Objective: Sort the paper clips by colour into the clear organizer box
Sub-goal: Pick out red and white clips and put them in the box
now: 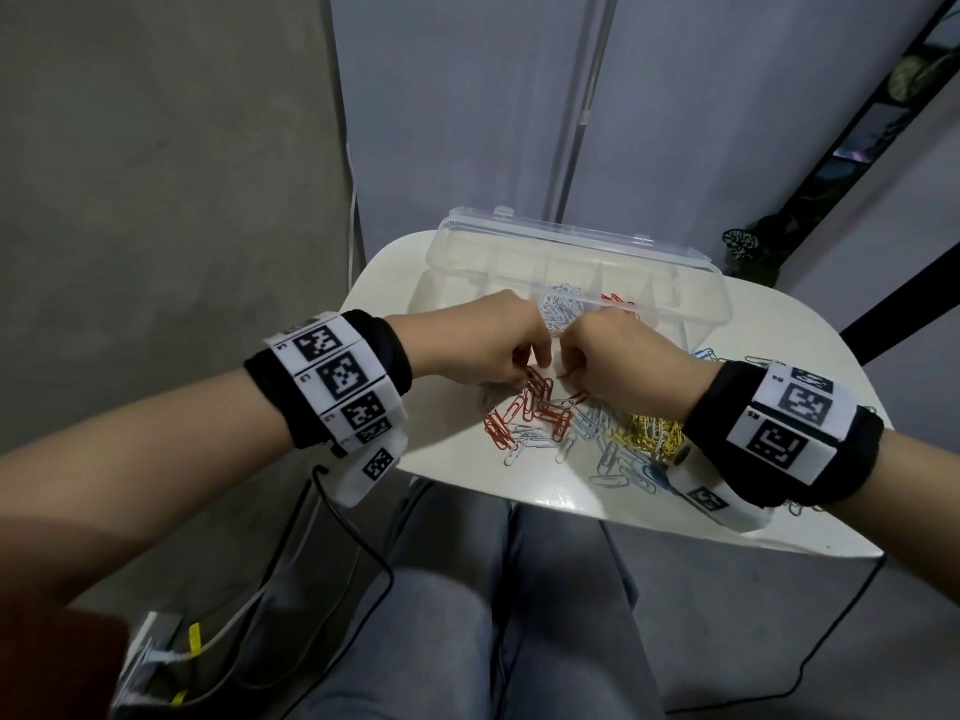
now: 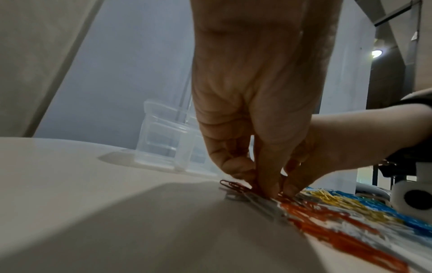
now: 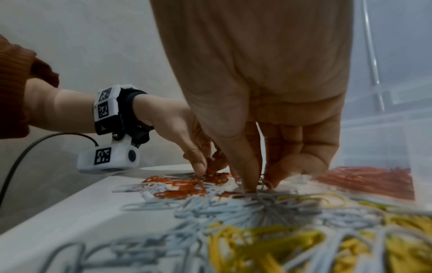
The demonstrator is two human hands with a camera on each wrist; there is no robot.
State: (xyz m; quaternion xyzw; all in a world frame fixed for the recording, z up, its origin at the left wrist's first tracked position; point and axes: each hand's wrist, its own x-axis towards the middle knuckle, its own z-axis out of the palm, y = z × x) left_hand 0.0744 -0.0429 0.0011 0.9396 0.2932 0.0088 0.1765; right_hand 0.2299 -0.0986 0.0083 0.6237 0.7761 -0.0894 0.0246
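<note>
Loose paper clips lie on the white table (image 1: 545, 491): red clips (image 1: 540, 413), yellow clips (image 1: 652, 433), and pale blue and white ones (image 1: 602, 459). Behind them the clear organizer box (image 1: 719, 314) stands with its lid up; white clips (image 1: 558, 304) and red clips (image 1: 618, 301) lie in separate compartments. Both hands meet over the red heap. My left hand (image 1: 524, 374) curls its fingers (image 3: 198, 164) round red clips and presses down on more (image 2: 236, 186). My right hand (image 1: 566, 379) pinches thumb (image 3: 247, 182) and fingers onto a clip whose colour I cannot tell.
The table's near edge (image 1: 571, 511) runs just under my wrists, with my lap below it. Black cables (image 1: 353, 543) hang at the left. A grey wall and a clear rod (image 1: 587, 106) rise behind the box. Blue clips (image 1: 657, 475) lie by my right wrist.
</note>
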